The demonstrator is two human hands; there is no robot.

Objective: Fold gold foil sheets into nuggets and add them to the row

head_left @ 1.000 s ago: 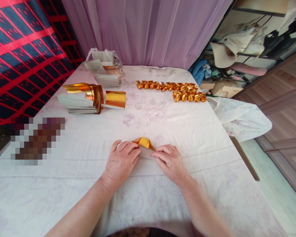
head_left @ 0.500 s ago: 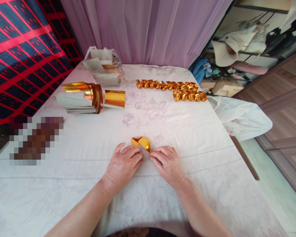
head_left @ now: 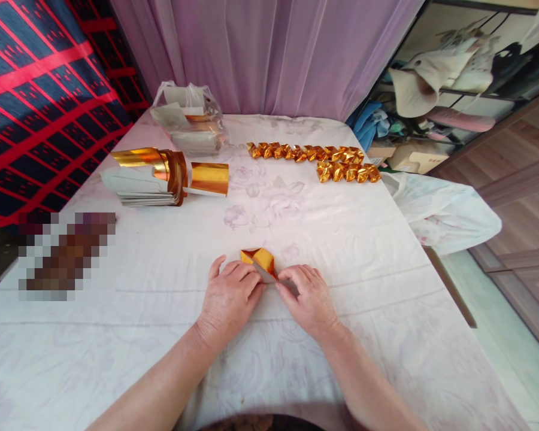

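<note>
A partly folded sheet of gold foil paper [head_left: 265, 260] lies on the tablecloth in front of me, gold faces up and a strip of its grey back showing at the near edge. My left hand [head_left: 232, 293] holds its lower left side, fingers pressed together over the paper and hiding part of it. At the lower right corner my right hand [head_left: 308, 298] pinches the edge between thumb and forefinger. Farther back to the right are two rows of folded gold paper pieces [head_left: 305, 153].
A stack of gold paper sheets [head_left: 146, 182] sits at left, with a loose gold sheet [head_left: 209, 176] beside it. Behind stands a clear plastic bag [head_left: 188, 123] of paper. Purple curtain [head_left: 269, 54] borders the back; shelves with a cap [head_left: 415, 90] stand right.
The near flap of the gold paper has been turned, showing a narrower slanting grey strip. Both hands have shifted slightly; the left has slid a little to the right.
</note>
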